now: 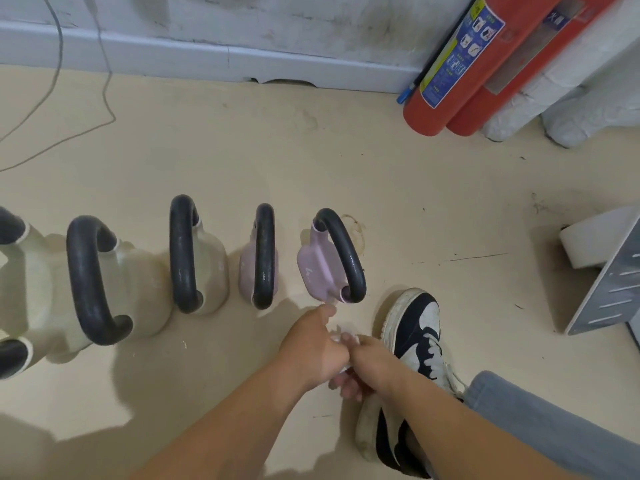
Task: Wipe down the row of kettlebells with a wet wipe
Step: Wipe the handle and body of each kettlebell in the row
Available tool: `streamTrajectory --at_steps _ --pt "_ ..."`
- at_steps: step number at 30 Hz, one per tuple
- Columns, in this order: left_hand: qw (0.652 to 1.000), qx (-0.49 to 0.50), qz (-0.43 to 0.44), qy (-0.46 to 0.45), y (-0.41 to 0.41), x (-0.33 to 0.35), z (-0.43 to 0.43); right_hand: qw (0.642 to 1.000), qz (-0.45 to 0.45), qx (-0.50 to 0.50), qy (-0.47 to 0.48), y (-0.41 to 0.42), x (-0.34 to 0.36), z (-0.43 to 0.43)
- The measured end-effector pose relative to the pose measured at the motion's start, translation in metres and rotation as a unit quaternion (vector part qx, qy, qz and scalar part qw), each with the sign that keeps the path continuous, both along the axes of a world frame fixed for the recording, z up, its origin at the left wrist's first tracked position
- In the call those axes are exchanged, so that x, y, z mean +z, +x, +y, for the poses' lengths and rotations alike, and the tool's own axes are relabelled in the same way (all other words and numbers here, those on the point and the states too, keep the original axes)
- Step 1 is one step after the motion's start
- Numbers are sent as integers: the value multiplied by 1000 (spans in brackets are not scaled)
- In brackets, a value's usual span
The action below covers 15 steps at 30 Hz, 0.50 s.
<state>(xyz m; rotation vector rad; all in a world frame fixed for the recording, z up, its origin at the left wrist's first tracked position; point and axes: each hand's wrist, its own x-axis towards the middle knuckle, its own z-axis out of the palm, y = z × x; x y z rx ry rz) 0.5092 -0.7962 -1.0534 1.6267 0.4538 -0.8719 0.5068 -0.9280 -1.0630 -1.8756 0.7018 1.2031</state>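
Observation:
Several kettlebells with black handles stand in a row on the beige floor. The rightmost pink kettlebell (322, 271) sits just beyond my hands, with a second pink kettlebell (258, 265) to its left and cream kettlebells (204, 261) further left. My left hand (313, 344) and my right hand (367, 365) meet in front of the rightmost one, fingers curled, both pinching a small crumpled white wet wipe (337, 336) between them. Most of the wipe is hidden by my fingers.
My black-and-white shoe (415, 327) stands right of my hands. Red fire extinguishers (446, 81) lean at the wall, back right. A grey metal rack (609, 282) is at the right edge. Thin cables (52, 91) trail across the floor, back left.

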Motion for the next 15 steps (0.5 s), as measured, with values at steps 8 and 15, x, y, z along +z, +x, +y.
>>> streamTrajectory --at_steps 8,15 --pt "983 51 -130 117 -1 13 27 964 124 -117 204 25 54 -4" --pt "964 114 -223 92 30 47 13 958 -70 -269 77 36 51 -2"
